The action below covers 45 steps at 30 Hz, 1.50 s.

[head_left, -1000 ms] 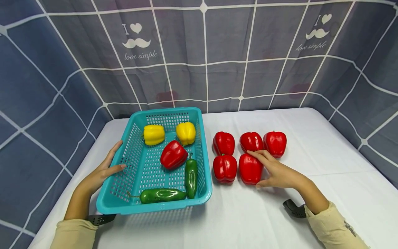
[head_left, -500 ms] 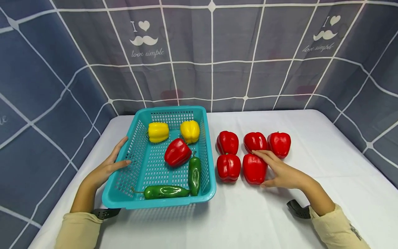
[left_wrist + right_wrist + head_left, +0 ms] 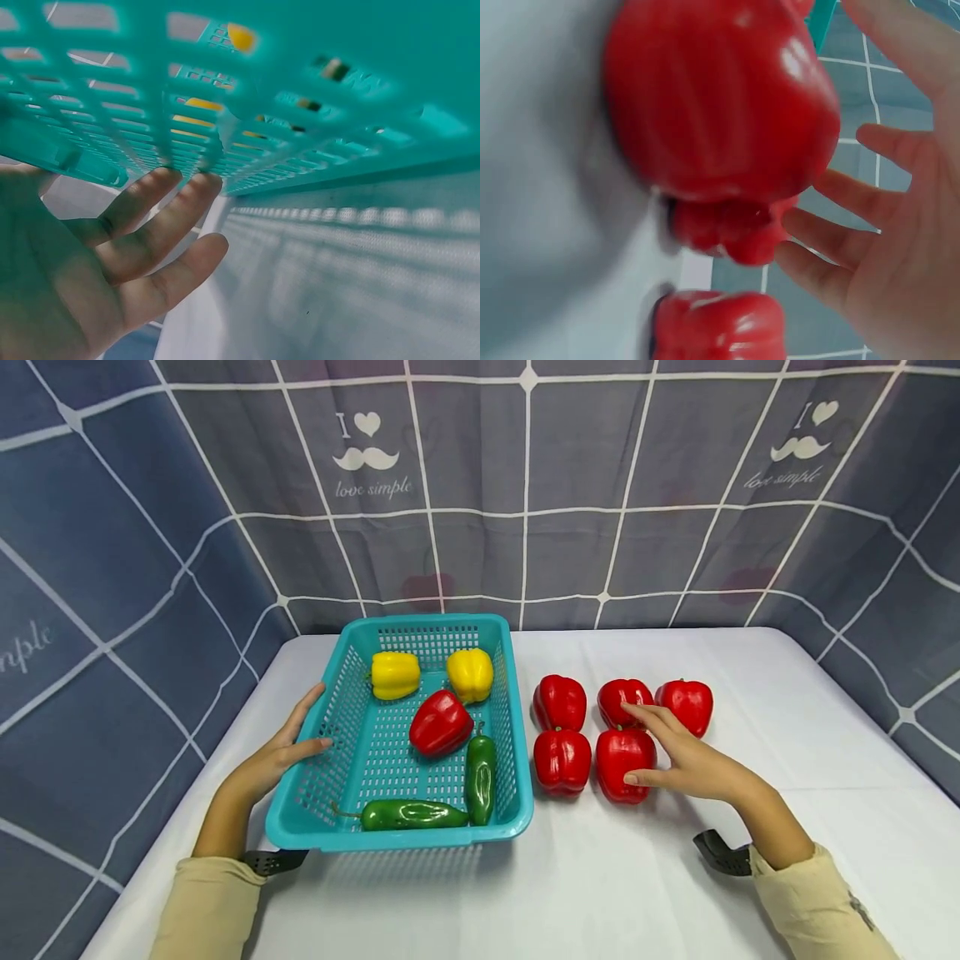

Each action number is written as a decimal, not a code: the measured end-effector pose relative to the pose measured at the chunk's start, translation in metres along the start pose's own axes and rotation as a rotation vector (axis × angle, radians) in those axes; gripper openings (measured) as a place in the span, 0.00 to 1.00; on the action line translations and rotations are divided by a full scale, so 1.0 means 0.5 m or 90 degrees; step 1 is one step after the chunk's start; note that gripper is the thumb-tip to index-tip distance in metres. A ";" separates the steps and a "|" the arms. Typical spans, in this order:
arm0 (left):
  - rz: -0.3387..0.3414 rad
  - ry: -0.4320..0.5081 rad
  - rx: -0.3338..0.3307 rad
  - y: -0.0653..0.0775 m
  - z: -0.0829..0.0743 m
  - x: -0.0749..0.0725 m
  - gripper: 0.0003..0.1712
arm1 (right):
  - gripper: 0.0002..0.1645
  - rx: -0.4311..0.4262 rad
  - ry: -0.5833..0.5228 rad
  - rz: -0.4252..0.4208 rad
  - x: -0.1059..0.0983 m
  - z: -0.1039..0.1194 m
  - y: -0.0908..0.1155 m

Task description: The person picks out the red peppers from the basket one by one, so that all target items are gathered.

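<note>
My left hand [image 3: 272, 762] holds the left rim of a turquoise plastic basket [image 3: 298, 814], thumb over the rim and fingers against the outer wall. In the left wrist view its fingertips [image 3: 202, 184] meet the perforated wall. Inside the basket lie two yellow bell peppers [image 3: 395, 676], a red bell pepper [image 3: 441, 724] and two long green chili peppers [image 3: 414, 815]. On the right, my right hand [image 3: 693, 766] hovers over the front right red bell pepper [image 3: 617, 758], fingers spread. A gap shows between palm and pepper in the right wrist view.
Several red bell peppers [image 3: 562, 762] stand in two close rows right of the basket on a white cloth [image 3: 600, 893]. A grey checked curtain [image 3: 570, 560] encloses the back and sides. Dark straps [image 3: 722, 853] sit at both wrists.
My right hand has come up off the front right red bell pepper, its fingers spreading. The head view has turned slightly left, shifting the scene rightward. My left hand stays on the basket rim.
</note>
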<state>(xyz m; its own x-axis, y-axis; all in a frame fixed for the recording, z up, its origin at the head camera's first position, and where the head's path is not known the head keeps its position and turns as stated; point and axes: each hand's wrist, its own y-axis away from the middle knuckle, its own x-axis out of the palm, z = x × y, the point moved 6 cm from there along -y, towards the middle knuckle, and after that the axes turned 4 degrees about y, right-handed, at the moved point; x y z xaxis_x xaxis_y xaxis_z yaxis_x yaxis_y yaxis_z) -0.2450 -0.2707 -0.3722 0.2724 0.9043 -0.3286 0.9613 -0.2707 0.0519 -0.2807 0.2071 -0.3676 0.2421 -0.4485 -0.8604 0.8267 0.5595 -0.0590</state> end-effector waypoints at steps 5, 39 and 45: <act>-0.002 0.007 0.001 0.004 0.005 0.000 0.47 | 0.53 0.010 0.012 0.002 -0.012 0.020 -0.035; -0.019 0.008 0.004 0.000 -0.001 -0.004 0.48 | 0.54 -0.114 0.102 0.217 0.086 0.299 -0.309; -0.019 0.006 0.006 -0.004 -0.003 -0.002 0.48 | 0.52 -0.080 0.162 0.278 0.124 0.308 -0.319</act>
<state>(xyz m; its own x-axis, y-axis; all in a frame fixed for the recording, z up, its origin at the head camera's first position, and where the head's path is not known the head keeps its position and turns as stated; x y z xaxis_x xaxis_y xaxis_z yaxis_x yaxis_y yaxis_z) -0.2472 -0.2705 -0.3704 0.2443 0.9152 -0.3205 0.9684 -0.2471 0.0327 -0.3192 -0.0172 -0.3338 0.4060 0.0204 -0.9136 0.6050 0.7433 0.2855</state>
